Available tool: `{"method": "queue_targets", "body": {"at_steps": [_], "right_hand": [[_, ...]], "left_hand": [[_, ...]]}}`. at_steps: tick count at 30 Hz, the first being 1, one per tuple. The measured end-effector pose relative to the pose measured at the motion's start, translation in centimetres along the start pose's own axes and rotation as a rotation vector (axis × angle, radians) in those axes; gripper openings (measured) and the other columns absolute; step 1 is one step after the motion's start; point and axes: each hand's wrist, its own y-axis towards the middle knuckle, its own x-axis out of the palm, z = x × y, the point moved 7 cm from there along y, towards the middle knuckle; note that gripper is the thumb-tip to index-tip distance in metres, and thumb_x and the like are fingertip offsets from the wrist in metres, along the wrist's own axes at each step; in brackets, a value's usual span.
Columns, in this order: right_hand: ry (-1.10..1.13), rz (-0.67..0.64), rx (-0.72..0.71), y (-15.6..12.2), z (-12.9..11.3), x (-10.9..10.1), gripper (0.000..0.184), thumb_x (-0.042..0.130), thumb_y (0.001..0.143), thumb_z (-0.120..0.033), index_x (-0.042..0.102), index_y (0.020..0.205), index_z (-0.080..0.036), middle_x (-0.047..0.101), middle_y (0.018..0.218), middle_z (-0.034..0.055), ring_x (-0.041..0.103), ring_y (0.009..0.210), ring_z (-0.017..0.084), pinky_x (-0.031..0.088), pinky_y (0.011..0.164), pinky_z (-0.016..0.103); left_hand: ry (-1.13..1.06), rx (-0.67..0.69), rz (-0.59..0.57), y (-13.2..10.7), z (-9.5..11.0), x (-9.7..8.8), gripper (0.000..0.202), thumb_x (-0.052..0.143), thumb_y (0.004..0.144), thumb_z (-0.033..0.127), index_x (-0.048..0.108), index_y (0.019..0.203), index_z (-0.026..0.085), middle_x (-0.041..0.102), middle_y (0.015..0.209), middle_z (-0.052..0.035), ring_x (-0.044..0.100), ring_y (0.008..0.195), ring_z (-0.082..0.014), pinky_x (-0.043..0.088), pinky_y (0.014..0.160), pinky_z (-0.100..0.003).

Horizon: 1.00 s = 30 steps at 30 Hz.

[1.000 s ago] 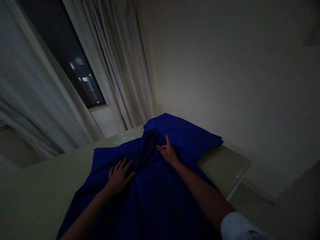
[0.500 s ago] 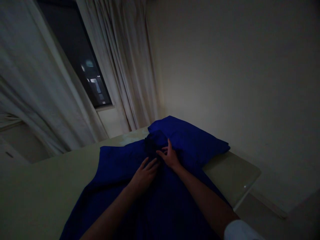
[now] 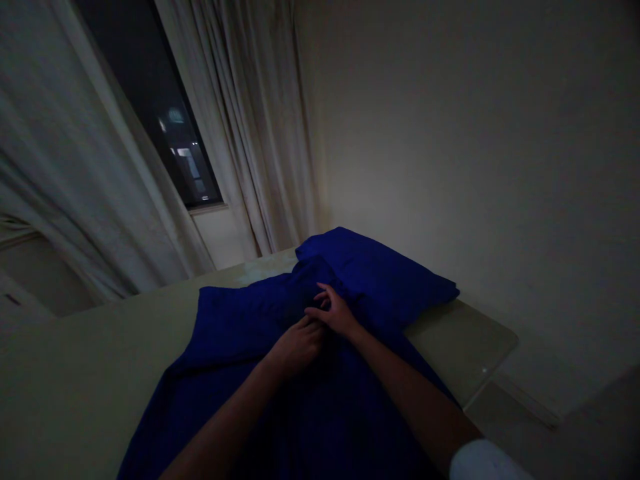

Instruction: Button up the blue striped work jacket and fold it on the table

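Dim bedroom, pale bed (image 3: pixel 70 373); left hand (image 3: pixel 299 344) and right hand (image 3: pixel 336 313) touching, both curled, pinching rumpled dark-blue cloth sheet (image 3: pixel 235 327) beneath them.

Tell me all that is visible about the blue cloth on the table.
The blue cloth is a deep blue fabric, soft and matte, spread over the pale table and running out of view at the bottom edge. It is creased, and its far end is bunched into a puffy heap near the wall. The left hand and the right hand rest on it close together at its middle; the dim light hides whether they pinch it.
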Motion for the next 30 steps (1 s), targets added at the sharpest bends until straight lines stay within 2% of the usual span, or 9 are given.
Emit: {"method": "queue_targets", "body": {"at_steps": [6,9,13,18,20,22,26,28,30], "right_hand": [[-0.020,-0.262,-0.004,-0.3,0.0,1.1,0.071,0.082,0.082,-0.057,0.063,0.141,-0.022,0.073,0.105,0.0038,0.062,0.078,0.016,0.051,0.073,0.029],[-0.056,-0.321,-0.058,-0.8,-0.9,1.3,0.056,0.071,0.090,-0.063,0.071,0.128,-0.022,0.073,0.097,0.0024,0.066,0.084,0.019,0.050,0.078,0.030],[-0.048,-0.291,-0.073,-1.0,-1.7,1.0,0.050,0.057,0.098,-0.066,0.074,0.111,-0.021,0.074,0.099,0.0032,0.069,0.094,0.022,0.051,0.086,0.033],[-0.061,-0.278,-0.197,-1.8,-3.5,1.1,0.075,0.091,0.069,-0.060,0.066,0.129,-0.022,0.070,0.125,0.0068,0.065,0.118,0.029,0.049,0.104,0.040],[-0.041,-0.229,-0.241,-2.0,-4.2,0.9,0.074,0.093,0.068,-0.050,0.065,0.131,-0.023,0.069,0.126,0.0066,0.064,0.118,0.028,0.048,0.106,0.041],[0.076,-0.151,-0.251,-1.8,-4.5,0.2,0.058,0.085,0.079,-0.042,0.065,0.130,-0.024,0.070,0.119,0.0047,0.066,0.110,0.025,0.050,0.102,0.039],[0.366,0.208,-0.131,-0.3,-2.3,-3.7,0.058,0.073,0.086,-0.039,0.057,0.140,-0.028,0.067,0.125,0.0057,0.065,0.114,0.024,0.050,0.105,0.040],[0.369,0.442,0.006,0.2,0.2,-6.0,0.062,0.072,0.084,-0.039,0.053,0.142,-0.026,0.063,0.135,0.0089,0.061,0.125,0.027,0.046,0.112,0.044],[0.309,0.612,0.158,0.3,2.6,-7.7,0.071,0.076,0.080,-0.041,0.051,0.143,-0.023,0.059,0.142,0.0133,0.056,0.133,0.030,0.042,0.117,0.047]], "left_hand": [[0.020,0.028,0.061,-1.0,1.6,-0.7,0.021,0.059,0.099,0.016,0.074,0.114,0.018,0.076,0.115,-0.0091,0.067,0.121,-0.0255,0.043,0.117,-0.040],[-0.093,-0.032,0.130,-2.9,1.3,-1.7,0.028,0.056,0.100,0.014,0.071,0.122,0.020,0.071,0.135,-0.0098,0.060,0.133,-0.0260,0.037,0.123,-0.045],[-0.267,-0.336,0.206,-5.3,-1.6,-2.0,0.043,0.054,0.100,0.019,0.063,0.141,0.029,0.062,0.149,-0.0093,0.053,0.140,-0.0304,0.040,0.119,-0.049],[-0.480,-0.882,0.498,-6.7,-6.1,-3.0,0.033,0.061,0.097,0.033,0.068,0.129,0.027,0.065,0.134,-0.0141,0.062,0.123,-0.0366,0.047,0.111,-0.054],[-0.625,-0.960,0.591,-6.4,-6.8,-3.4,0.032,0.058,0.098,0.034,0.066,0.128,0.024,0.067,0.126,-0.0134,0.065,0.116,-0.0337,0.050,0.108,-0.052],[-0.732,-0.901,0.640,-5.8,-7.2,-4.0,0.035,0.052,0.100,0.031,0.062,0.132,0.023,0.067,0.127,-0.0120,0.067,0.116,-0.0294,0.052,0.107,-0.050],[-0.536,-0.960,0.714,-9.4,-10.5,-5.6,0.047,0.051,0.098,0.036,0.053,0.143,0.019,0.059,0.142,-0.0154,0.060,0.131,-0.0296,0.052,0.109,-0.048],[-0.309,-1.186,0.600,-13.7,-13.4,-5.6,0.057,0.053,0.095,0.039,0.052,0.144,0.011,0.058,0.144,-0.0224,0.056,0.136,-0.0368,0.046,0.114,-0.054],[-0.148,-1.477,0.350,-18.9,-16.1,-4.7,0.073,0.056,0.092,0.047,0.047,0.148,0.002,0.057,0.143,-0.0315,0.054,0.136,-0.0479,0.043,0.112,-0.066]]}}
